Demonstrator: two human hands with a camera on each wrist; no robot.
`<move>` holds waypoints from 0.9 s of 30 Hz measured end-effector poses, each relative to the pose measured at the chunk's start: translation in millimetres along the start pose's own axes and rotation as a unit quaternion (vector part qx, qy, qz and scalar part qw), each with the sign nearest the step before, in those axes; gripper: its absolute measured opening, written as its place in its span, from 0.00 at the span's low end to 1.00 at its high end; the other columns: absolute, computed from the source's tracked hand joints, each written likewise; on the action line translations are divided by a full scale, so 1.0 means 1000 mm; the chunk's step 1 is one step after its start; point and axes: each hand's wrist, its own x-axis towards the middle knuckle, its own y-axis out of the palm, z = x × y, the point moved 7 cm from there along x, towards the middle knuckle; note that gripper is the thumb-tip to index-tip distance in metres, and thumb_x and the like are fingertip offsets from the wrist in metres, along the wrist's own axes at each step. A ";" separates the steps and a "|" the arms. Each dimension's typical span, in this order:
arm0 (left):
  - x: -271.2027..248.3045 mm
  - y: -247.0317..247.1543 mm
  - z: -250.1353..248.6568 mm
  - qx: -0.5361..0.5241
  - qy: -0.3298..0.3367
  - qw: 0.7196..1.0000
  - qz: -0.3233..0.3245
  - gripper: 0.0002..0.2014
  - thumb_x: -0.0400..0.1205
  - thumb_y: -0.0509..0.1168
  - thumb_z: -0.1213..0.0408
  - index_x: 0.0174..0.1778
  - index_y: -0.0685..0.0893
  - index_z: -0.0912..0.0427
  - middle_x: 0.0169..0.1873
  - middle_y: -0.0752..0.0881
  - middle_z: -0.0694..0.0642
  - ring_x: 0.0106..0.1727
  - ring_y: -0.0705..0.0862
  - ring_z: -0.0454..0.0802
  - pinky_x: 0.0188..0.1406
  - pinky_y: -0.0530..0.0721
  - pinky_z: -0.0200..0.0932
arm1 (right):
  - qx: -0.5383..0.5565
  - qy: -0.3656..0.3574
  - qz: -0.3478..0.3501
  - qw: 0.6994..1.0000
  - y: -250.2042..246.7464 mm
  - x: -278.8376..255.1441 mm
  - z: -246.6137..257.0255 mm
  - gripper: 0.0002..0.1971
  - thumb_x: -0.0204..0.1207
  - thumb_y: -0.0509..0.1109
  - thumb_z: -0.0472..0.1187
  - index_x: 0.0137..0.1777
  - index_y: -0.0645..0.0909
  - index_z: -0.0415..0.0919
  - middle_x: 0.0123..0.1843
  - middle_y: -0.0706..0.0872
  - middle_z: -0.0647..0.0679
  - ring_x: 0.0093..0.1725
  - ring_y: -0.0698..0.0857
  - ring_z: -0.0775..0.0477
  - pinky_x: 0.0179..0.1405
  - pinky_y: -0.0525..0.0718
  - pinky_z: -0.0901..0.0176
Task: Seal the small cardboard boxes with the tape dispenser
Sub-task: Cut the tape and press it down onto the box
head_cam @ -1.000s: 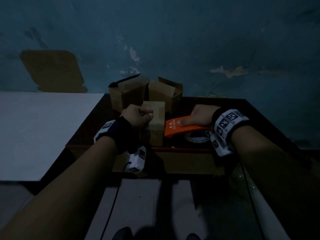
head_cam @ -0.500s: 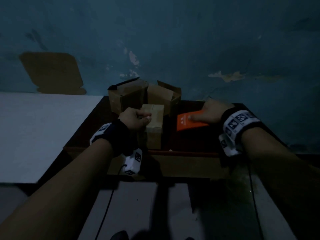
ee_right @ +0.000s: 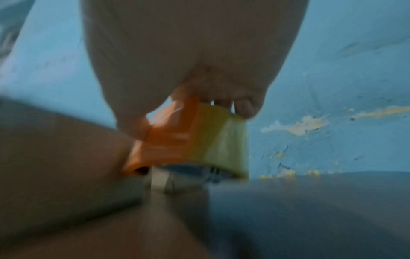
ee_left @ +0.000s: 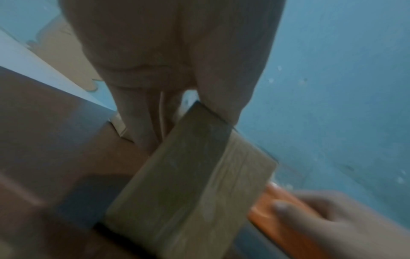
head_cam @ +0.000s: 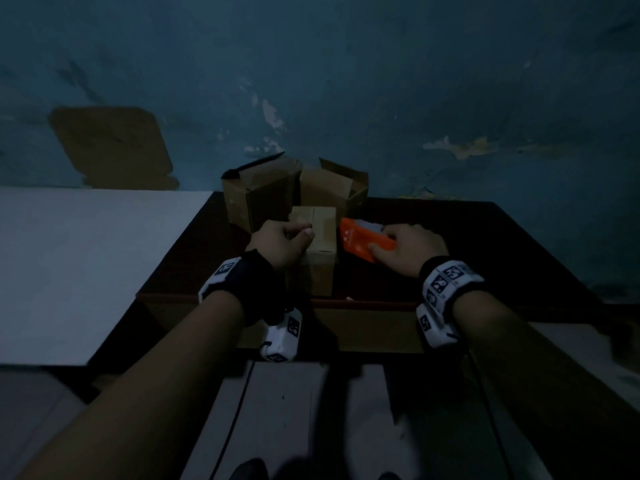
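A small closed cardboard box [head_cam: 320,244] stands upright near the front of the dark table [head_cam: 485,258]. My left hand [head_cam: 284,242] grips its left side, thumb on the top edge; in the left wrist view the box [ee_left: 195,189] fills the middle under my left hand [ee_left: 177,108]. Just right of the box, my right hand [head_cam: 405,251] holds the orange tape dispenser [head_cam: 360,239], its nose close to the box's top right edge. The right wrist view shows the dispenser [ee_right: 168,138] with its yellowish tape roll [ee_right: 219,142] under my fingers [ee_right: 241,106].
Two larger open cardboard boxes [head_cam: 259,195] [head_cam: 332,185] stand behind the small one against the blue wall [head_cam: 381,81]. A white surface [head_cam: 86,265] adjoins the table on the left. The table's front edge [head_cam: 363,303] lies just below my wrists.
My right hand has carried the dispenser back left, up to the small box's right side. The left hand keeps its hold on the box.
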 end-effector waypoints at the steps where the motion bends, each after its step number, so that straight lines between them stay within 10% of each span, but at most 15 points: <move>1: -0.001 0.001 0.000 0.005 0.005 1.000 -0.005 0.18 0.84 0.61 0.45 0.68 0.82 0.42 0.67 0.82 0.49 0.61 0.83 0.49 0.59 0.84 0.47 | -0.022 -0.007 -0.014 1.000 0.005 -0.001 0.003 0.26 0.75 0.64 0.65 0.67 0.80 0.51 0.56 0.87 0.47 0.53 0.86 0.43 0.45 0.79 0.56; 9: -0.011 -0.005 0.003 -0.054 0.054 0.997 0.004 0.23 0.86 0.55 0.43 0.77 0.73 0.43 0.74 0.75 0.49 0.72 0.74 0.48 0.69 0.76 0.47 | -0.009 0.005 -0.044 0.999 0.017 -0.005 0.003 0.25 0.76 0.60 0.68 0.61 0.77 0.50 0.56 0.84 0.50 0.57 0.82 0.44 0.56 0.69 0.48; 13: -0.021 -0.034 0.013 -0.099 0.058 0.991 -0.066 0.14 0.87 0.59 0.56 0.67 0.81 0.45 0.65 0.82 0.49 0.61 0.81 0.43 0.50 0.81 0.39 | 0.109 -0.055 -0.118 0.985 0.003 -0.013 0.011 0.12 0.82 0.60 0.53 0.61 0.75 0.50 0.58 0.81 0.50 0.59 0.79 0.47 0.59 0.73 0.46; 18: -0.038 -0.043 0.030 -0.149 0.026 0.987 -0.061 0.07 0.85 0.63 0.63 0.52 0.85 0.48 0.51 0.86 0.51 0.46 0.85 0.45 0.37 0.81 0.37 | 0.408 -0.085 -0.053 0.907 0.008 -0.031 0.039 0.06 0.82 0.67 0.41 0.55 0.82 0.49 0.49 0.86 0.52 0.49 0.86 0.59 0.47 0.83 0.66; 27: -0.043 -0.025 0.028 -0.137 0.069 0.988 -0.025 0.10 0.82 0.67 0.63 0.58 0.88 0.48 0.57 0.87 0.44 0.60 0.84 0.43 0.58 0.85 0.47 | 0.546 -0.017 -0.011 0.837 0.036 -0.039 0.055 0.06 0.81 0.68 0.34 0.47 0.83 0.46 0.43 0.88 0.44 0.44 0.89 0.51 0.44 0.88 0.62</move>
